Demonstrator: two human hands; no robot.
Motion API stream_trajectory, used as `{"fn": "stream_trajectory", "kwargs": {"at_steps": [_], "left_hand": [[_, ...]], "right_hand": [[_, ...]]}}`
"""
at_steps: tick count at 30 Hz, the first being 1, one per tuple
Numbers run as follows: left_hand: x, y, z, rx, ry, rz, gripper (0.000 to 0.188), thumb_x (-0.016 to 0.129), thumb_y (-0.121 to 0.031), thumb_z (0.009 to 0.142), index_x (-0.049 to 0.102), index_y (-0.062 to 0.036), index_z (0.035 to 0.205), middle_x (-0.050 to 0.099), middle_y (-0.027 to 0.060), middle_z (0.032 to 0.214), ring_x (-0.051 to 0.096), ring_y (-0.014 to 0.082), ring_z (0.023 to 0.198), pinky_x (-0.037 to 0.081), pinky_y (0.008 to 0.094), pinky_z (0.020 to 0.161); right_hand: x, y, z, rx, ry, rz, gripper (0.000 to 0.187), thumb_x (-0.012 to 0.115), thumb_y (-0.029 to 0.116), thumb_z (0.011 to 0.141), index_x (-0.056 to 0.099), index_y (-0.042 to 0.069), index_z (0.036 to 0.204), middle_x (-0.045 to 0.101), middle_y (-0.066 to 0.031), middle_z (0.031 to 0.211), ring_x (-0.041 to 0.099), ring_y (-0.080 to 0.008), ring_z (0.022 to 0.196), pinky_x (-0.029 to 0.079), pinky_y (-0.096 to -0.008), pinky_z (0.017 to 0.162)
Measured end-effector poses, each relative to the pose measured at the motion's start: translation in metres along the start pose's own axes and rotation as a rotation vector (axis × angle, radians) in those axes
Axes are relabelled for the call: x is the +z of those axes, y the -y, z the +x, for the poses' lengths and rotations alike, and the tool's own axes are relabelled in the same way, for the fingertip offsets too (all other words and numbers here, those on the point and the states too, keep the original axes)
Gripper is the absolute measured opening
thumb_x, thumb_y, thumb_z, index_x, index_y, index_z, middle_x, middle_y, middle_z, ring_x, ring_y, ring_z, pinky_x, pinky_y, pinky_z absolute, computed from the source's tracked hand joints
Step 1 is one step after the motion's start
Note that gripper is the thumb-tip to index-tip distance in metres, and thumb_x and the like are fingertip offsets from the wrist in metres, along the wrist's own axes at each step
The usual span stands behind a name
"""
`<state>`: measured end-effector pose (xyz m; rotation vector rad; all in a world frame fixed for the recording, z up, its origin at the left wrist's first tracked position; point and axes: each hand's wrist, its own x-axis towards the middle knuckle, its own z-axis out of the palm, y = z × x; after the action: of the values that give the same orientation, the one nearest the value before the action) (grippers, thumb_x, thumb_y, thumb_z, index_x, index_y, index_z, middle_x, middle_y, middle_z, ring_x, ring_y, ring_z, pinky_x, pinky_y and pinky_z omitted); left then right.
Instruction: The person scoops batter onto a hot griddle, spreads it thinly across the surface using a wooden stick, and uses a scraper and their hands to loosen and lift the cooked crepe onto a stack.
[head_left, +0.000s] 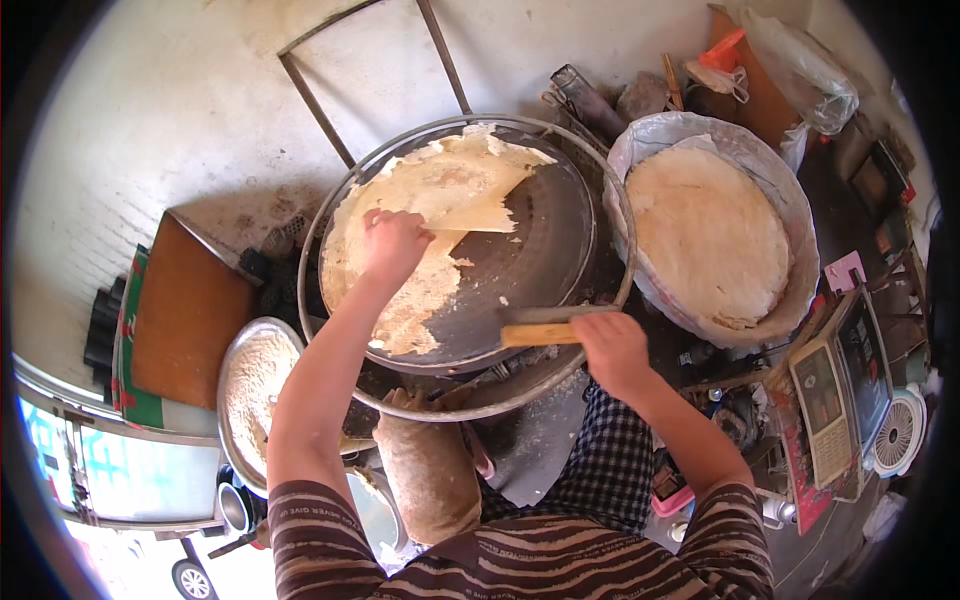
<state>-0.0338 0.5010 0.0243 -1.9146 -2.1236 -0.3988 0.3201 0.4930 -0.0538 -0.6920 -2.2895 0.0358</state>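
A large round dark griddle (555,235) with a metal rim stands in front of me. Over its left and far parts lies a thin, pale, torn-edged pancake (440,185), with part of it folded over. My left hand (395,245) is closed on the pancake near its middle, the fingertips partly hidden. In my right hand (612,350) is a scraper (540,334), held by its wooden handle above the griddle's near right edge; a grey flat blade shows beside the handle. Small crumbs dot the bare griddle surface.
Right of the griddle, a plastic-lined basin (640,285) holds a stack of round pancakes (710,235). A metal bowl (232,440) of pale batter or flour sits left. A scale (828,410) and a white fan (900,430) stand at the far right. Brown board (185,310) leans left.
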Motion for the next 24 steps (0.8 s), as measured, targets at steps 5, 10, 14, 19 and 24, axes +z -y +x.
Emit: {"fn": "stream_trajectory", "kwargs": {"at_steps": [5,10,14,19,24], "left_hand": [[-0.004,-0.049,-0.015,0.056,0.16,-0.03,0.027,0.071,-0.024,0.077,0.067,-0.0072,0.098,0.067,0.0088,0.082,0.06,0.0282,0.091,0.042,0.0431,0.09],[-0.003,0.009,-0.153,0.072,-0.092,-0.121,0.04,0.068,-0.025,0.082,0.058,-0.0024,0.113,0.062,0.0142,0.095,0.056,0.0353,0.093,0.043,0.043,0.086],[0.03,0.076,-0.302,-0.167,0.17,0.04,0.046,0.066,-0.028,0.083,0.056,-0.0004,0.118,0.053,0.0184,0.123,0.047,0.0339,0.121,0.038,0.045,0.102],[0.044,0.016,-0.32,-0.245,0.155,-0.004,0.058,0.067,-0.038,0.08,0.056,0.0,0.121,0.051,0.02,0.128,0.041,0.0366,0.128,0.035,0.0447,0.106],[0.012,-0.063,-0.296,-0.181,0.136,-0.151,0.065,0.069,-0.048,0.076,0.057,-0.0015,0.119,0.054,0.02,0.125,0.046,0.034,0.126,0.041,0.0453,0.1]], "right_hand": [[0.033,0.047,0.02,-0.284,0.086,0.117,0.03,0.057,0.015,0.075,0.059,0.003,0.102,0.061,-0.0075,0.093,0.06,-0.0225,0.086,0.045,-0.0343,0.077],[0.026,0.067,0.015,-0.3,0.102,0.149,0.032,0.058,0.016,0.074,0.058,0.002,0.102,0.06,-0.0073,0.092,0.06,-0.0209,0.085,0.045,-0.0331,0.075],[0.03,0.097,0.011,-0.305,0.112,0.15,0.031,0.058,0.017,0.074,0.058,0.001,0.101,0.06,-0.0075,0.091,0.059,-0.0202,0.082,0.045,-0.033,0.072],[0.069,0.146,0.028,-0.316,0.179,0.101,0.029,0.056,0.017,0.076,0.06,0.001,0.099,0.061,-0.0079,0.086,0.059,-0.0208,0.077,0.045,-0.0343,0.069],[0.113,0.176,0.057,-0.245,0.336,0.032,0.026,0.054,0.018,0.078,0.063,0.003,0.098,0.064,-0.0083,0.086,0.061,-0.0224,0.078,0.046,-0.0378,0.069]]}}
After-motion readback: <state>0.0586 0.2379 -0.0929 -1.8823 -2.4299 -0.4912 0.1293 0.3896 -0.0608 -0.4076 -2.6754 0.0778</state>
